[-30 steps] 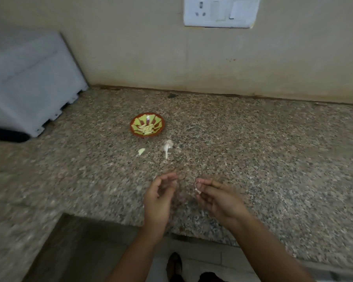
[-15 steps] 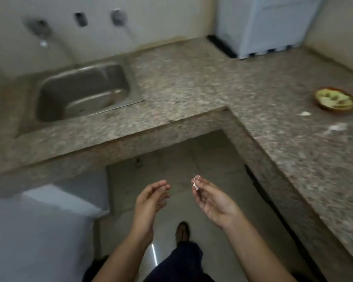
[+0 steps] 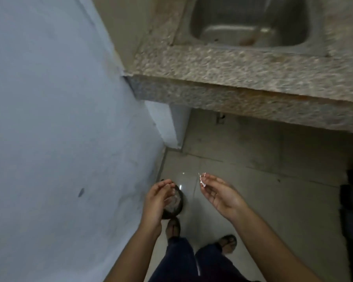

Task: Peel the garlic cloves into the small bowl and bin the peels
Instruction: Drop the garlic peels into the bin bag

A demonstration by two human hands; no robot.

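Observation:
My right hand (image 3: pixel 218 195) pinches a small white garlic peel (image 3: pixel 202 180) between thumb and fingertips, held above the floor. My left hand (image 3: pixel 157 200) hangs beside it with relaxed, slightly bent fingers and holds nothing. Below and behind the left hand stands a small dark round bin (image 3: pixel 175 202) on the floor, partly hidden by that hand; pale scraps show inside it. The small bowl and the garlic cloves are out of view.
A pale blue-white wall or appliance side (image 3: pixel 59 139) fills the left. A granite counter edge (image 3: pixel 232 94) with a steel sink (image 3: pixel 249 23) runs across the top. My feet in sandals (image 3: pixel 226 243) stand on the tiled floor (image 3: pixel 273 190).
The view has swung left from the counter with the bowl to the floor by the sink. The bin has come into sight under my left hand. My right hand keeps pinching the peel.

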